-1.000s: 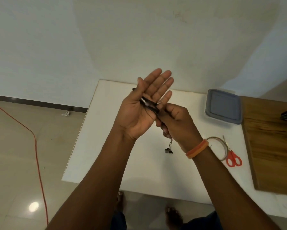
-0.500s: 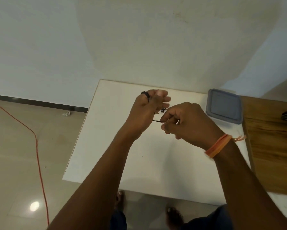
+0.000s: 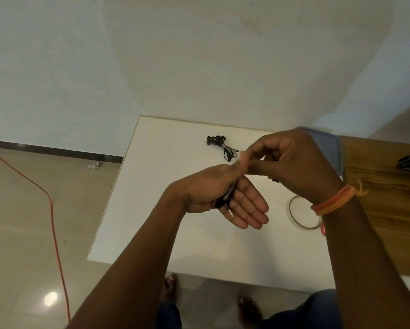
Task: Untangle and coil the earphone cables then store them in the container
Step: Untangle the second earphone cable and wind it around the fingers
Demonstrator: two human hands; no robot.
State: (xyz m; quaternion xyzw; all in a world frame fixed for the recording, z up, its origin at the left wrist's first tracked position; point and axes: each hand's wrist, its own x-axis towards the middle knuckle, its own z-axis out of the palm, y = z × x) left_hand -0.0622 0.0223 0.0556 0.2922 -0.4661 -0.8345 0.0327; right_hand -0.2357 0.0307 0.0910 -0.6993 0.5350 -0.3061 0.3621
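Two hands over one white table (image 3: 137,210). Left hand (image 3: 223,198): palm up, fingers straight, one dark coiled earphone cable (image 3: 227,198) lying across the palm, its metal plug end showing. Right hand (image 3: 291,160): fingers curled, tips blurred against the left thumb; what they pinch cannot be told. One orange wristband (image 3: 332,201). One second earphone cable (image 3: 220,147), bunched, on the table's far side. One grey container (image 3: 329,148), mostly hidden behind the right hand. One ring of tape (image 3: 301,212). One wooden board (image 3: 384,186).
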